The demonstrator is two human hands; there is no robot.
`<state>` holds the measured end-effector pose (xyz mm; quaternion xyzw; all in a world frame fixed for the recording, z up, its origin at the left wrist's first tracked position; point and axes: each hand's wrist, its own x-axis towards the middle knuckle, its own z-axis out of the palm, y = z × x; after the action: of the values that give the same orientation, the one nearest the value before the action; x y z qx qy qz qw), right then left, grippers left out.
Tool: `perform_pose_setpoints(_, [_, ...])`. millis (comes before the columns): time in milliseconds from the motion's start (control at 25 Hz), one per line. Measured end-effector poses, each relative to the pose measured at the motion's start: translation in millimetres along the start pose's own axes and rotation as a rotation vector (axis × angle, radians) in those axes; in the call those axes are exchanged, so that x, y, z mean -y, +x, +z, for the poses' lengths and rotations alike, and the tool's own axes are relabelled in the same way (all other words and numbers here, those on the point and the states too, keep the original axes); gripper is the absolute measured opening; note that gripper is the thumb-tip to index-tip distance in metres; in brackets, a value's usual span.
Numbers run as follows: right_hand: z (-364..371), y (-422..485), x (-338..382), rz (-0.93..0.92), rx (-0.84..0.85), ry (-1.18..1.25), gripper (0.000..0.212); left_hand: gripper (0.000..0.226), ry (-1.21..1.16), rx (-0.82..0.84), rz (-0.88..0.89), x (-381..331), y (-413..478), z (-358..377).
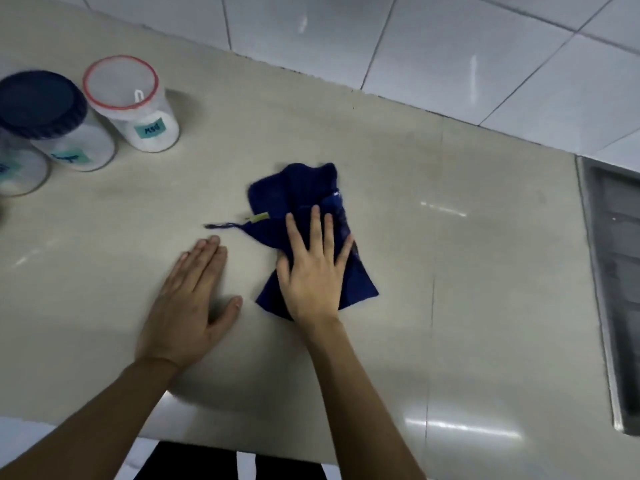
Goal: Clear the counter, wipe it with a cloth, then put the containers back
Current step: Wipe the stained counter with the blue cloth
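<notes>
Dark blue cloth (298, 206) lies crumpled at counter (415, 254) centre, loose thread trailing toward 9 o'clock, small yellow-green tag on its left edge. Three upright containers grouped at 10 o'clock: red-rimmed container (133, 105), blue-lidded jar (52, 116), third jar (17, 171) cut off at frame edge. All hold white contents.

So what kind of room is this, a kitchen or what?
Most likely a kitchen: a stone-look counter against a white tiled wall, labelled jars of white powder at the back left, and what looks like a steel sink set in at the right.
</notes>
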<state>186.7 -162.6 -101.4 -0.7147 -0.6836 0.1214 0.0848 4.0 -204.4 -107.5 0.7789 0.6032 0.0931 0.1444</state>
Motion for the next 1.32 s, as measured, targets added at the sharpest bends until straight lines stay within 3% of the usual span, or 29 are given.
perform_pose_setpoints(160, [-21, -24, -77, 0.034, 0.002, 0.019, 0.058, 0.077, -0.012, 0.000, 0.012, -1, 1, -3])
perform_pose_setpoints(320, [-50, -65, -172, 0.383, -0.141, -0.024, 0.060, 0.074, -0.031, -0.065, 0.035, 1, 3, 0])
perform_pose_setpoints(480, [-45, -49, -148, 0.616, -0.151, 0.017, 0.065, 0.072, -0.068, -0.085, 0.029, -2, 6, 4])
perform_pose_setpoints(680, [-1, -39, -6, 0.075, -0.045, -0.060, 0.062, 0.073, -0.051, -0.074, 0.013, 2, 2, 1])
perform_pose_setpoints(800, [-8, -42, -17, -0.073, -0.005, -0.028, 0.059, 0.072, -0.041, -0.048, 0.003, 2, 2, -1])
perform_pose_setpoints(880, [-24, -69, -72, -0.044, -0.033, -0.028, 0.057, 0.071, -0.049, -0.033, 0.011, -1, 2, -4])
perform_pose_setpoints(1040, [-56, -138, -187, 0.266, -0.086, -0.049, 0.060, 0.070, -0.075, -0.076, 0.004, 0, 0, -4])
perform_pose_setpoints(1160, [-60, -145, -199, 0.415, -0.108, 0.000, 0.062, 0.071, -0.069, -0.115, 0.008, 0, -1, 0])
perform_pose_setpoints(1240, [-54, -133, -182, 0.380, -0.097, -0.008, 0.063, 0.070, -0.070, -0.141, 0.009, 1, 0, 2])
perform_pose_setpoints(1320, [-50, -113, -158, 0.226, -0.047, -0.035, 0.063, 0.070, -0.071, -0.159, 0.008, 1, 0, 4])
